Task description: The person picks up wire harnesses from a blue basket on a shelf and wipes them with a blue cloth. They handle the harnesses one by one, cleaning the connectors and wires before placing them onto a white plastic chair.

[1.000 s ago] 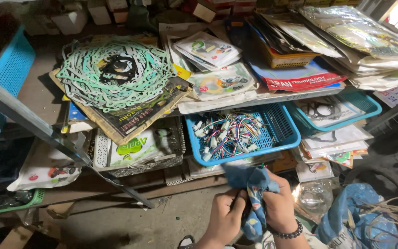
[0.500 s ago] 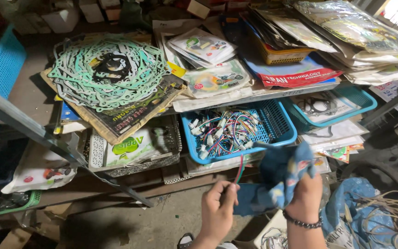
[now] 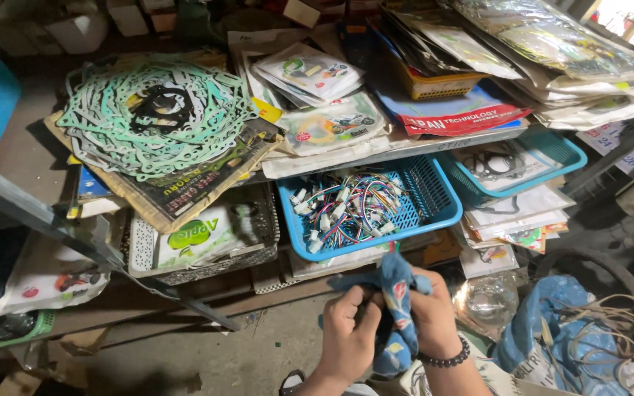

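Both of my hands grip a crumpled blue patterned cloth (image 3: 396, 293) low in the head view, just in front of the shelves. My left hand (image 3: 348, 334) pinches its left side, and something small may be wrapped inside but I cannot make it out. My right hand (image 3: 434, 317), with a dark bead bracelet on the wrist, closes on the cloth's right side. Right above the hands stands a blue plastic basket (image 3: 434, 213) full of coloured wire harnesses with white connectors (image 3: 346, 209).
A heap of pale green gaskets (image 3: 152, 114) lies on cardboard at upper left. Packets and papers are stacked across the shelf. A second blue basket (image 3: 552, 158) sits at right, a grey basket (image 3: 207, 242) at left. A blue bag (image 3: 552, 337) and cords lie at lower right.
The cloth was lifted to the right with a thin wire showing by my left hand. Now both hands have come back together on the cloth, lower and centred.
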